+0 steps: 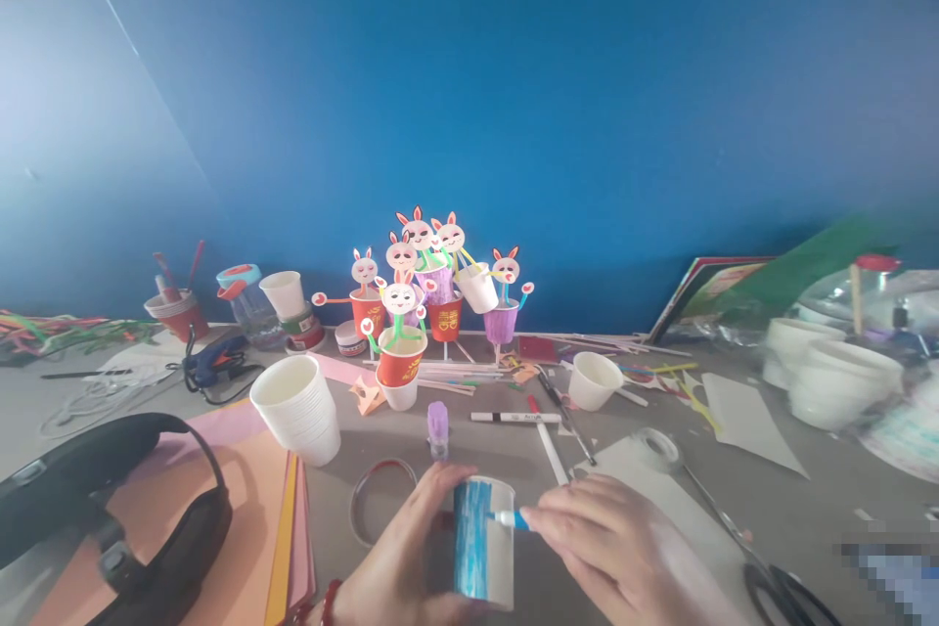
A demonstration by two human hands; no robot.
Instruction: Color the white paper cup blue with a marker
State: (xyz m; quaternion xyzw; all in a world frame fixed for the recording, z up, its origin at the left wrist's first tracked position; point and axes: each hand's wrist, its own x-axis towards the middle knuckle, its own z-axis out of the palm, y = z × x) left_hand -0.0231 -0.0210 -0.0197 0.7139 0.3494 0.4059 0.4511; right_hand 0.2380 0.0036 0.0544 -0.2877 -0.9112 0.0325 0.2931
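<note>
My left hand (407, 558) grips a white paper cup (484, 540) lying on its side near the table's front edge; part of its wall is coloured blue. My right hand (623, 548) holds a blue marker (512, 518) with its tip on the cup's wall. Just beyond the cup stand a small purple glue stick (438, 428) and a tape ring (381, 504).
A stack of white cups (297, 408) sits left of centre, with coloured paper sheets (249, 509) and a black headset (110, 499) at the left. Bunny cup figures (425, 303) stand at the back. Markers (514, 418), another cup (593, 380), scissors (784, 592) and bowls (836, 377) lie to the right.
</note>
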